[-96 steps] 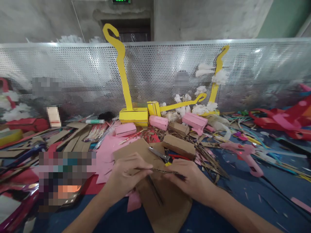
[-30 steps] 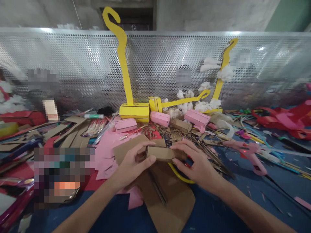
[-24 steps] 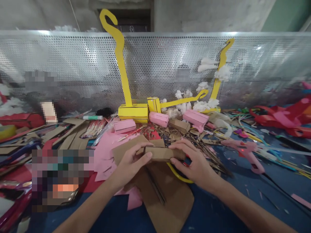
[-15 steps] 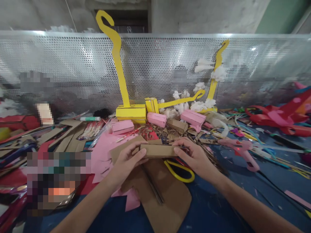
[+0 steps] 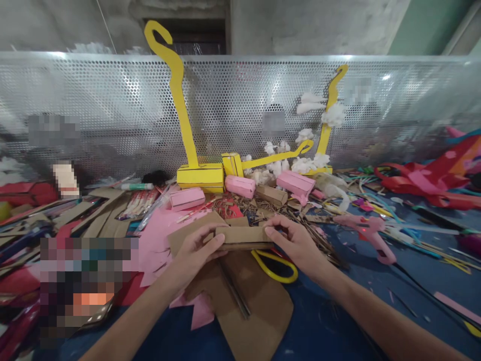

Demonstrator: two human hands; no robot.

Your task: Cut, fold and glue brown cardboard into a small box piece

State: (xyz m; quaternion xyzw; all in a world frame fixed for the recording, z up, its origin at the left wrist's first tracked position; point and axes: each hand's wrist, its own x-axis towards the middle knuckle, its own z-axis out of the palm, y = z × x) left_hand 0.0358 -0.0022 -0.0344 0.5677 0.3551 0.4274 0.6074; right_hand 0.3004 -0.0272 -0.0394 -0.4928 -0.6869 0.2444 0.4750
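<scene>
Between my two hands is a folded brown cardboard piece (image 5: pixel 242 235), long and narrow with creased sides. My left hand (image 5: pixel 205 243) grips its left end, thumb on the front face and fingers behind. At the right end, my right hand (image 5: pixel 287 238) pinches it with thumb and fingers. Below lies a larger flat cardboard sheet (image 5: pixel 259 301) with thin dark sticks (image 5: pixel 233 291) on it. Yellow-handled scissors (image 5: pixel 280 275) rest partly under my right hand; their blades are mostly hidden.
A pink glue gun (image 5: pixel 370 233) with a lit red light lies at the right, its cord running forward. Behind are pink boxes (image 5: pixel 295 183), a yellow box with a tall hook (image 5: pixel 201 176) and a perforated metal panel (image 5: pixel 233 110). Pink paper (image 5: pixel 154 245) and scraps cover the left.
The cardboard piece has turned slightly in my hands, so a lower folded face now shows beneath the upper one. The whole view has shifted a little; both hands keep their hold.
</scene>
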